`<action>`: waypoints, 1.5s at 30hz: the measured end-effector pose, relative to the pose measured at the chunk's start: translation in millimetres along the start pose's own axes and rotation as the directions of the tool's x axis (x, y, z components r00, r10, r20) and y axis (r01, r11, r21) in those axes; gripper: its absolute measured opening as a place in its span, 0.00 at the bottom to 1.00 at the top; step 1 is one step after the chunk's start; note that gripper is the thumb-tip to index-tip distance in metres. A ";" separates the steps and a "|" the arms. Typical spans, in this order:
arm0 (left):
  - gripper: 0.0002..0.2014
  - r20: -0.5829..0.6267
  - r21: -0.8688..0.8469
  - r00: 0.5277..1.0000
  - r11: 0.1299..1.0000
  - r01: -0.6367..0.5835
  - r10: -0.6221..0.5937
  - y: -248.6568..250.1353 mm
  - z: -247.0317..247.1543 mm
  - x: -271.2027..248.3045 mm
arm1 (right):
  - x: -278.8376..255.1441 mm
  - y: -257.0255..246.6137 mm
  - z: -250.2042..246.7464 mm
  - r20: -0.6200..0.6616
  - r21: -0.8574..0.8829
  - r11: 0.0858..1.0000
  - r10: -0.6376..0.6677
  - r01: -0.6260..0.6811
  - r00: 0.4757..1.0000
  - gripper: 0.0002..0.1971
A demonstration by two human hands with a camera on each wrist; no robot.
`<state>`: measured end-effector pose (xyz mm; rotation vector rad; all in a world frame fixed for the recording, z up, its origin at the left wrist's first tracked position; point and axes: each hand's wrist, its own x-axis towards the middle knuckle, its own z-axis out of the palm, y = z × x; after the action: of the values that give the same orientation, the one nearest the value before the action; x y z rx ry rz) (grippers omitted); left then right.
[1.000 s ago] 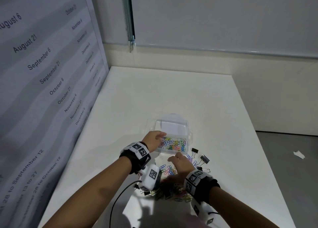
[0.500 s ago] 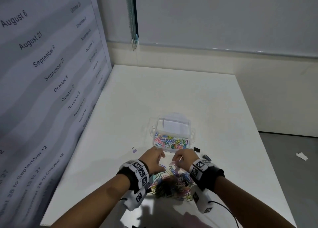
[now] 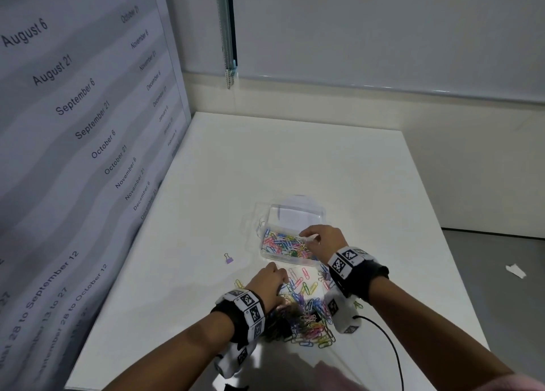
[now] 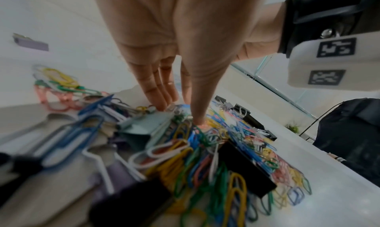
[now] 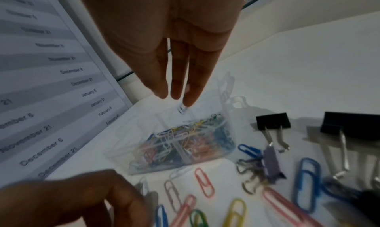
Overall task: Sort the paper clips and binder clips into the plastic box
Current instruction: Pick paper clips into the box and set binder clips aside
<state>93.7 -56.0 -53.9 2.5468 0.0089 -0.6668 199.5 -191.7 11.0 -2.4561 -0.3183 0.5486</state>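
Observation:
A clear plastic box (image 3: 320, 215) sits mid-table, its near compartment full of coloured paper clips (image 3: 284, 246). My right hand (image 3: 309, 238) hovers over that compartment and pinches a white paper clip (image 5: 182, 109) at its fingertips. A mixed pile of paper clips and binder clips (image 3: 309, 317) lies in front of the box. My left hand (image 3: 275, 275) reaches down into the pile; its thumb and fingertips (image 4: 162, 103) touch the clips with a gap between them. The pile holds a teal binder clip (image 4: 141, 126) and a black one (image 4: 244, 168).
A purple binder clip (image 3: 228, 259) lies alone, left of the box. Two black binder clips (image 5: 273, 121) lie right of the box. A calendar wall panel (image 3: 73, 125) borders the table's left side. A black cable (image 3: 389, 346) trails from the right wrist.
My left hand came back from the box to the pile. My right hand rose from the pile with a white paper clip and moved forward over the box.

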 end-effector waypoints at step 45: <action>0.15 0.020 -0.766 0.967 0.618 0.177 -0.252 -14.9 -28.2 7.2 | -30.2 34.9 46.3 0.291 -0.202 0.977 -0.012 0.073 0.957 0.14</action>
<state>111.0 -30.5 -43.0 1.7359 0.5335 -0.4818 155.2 -206.6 -34.8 -2.5627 -0.5730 0.8987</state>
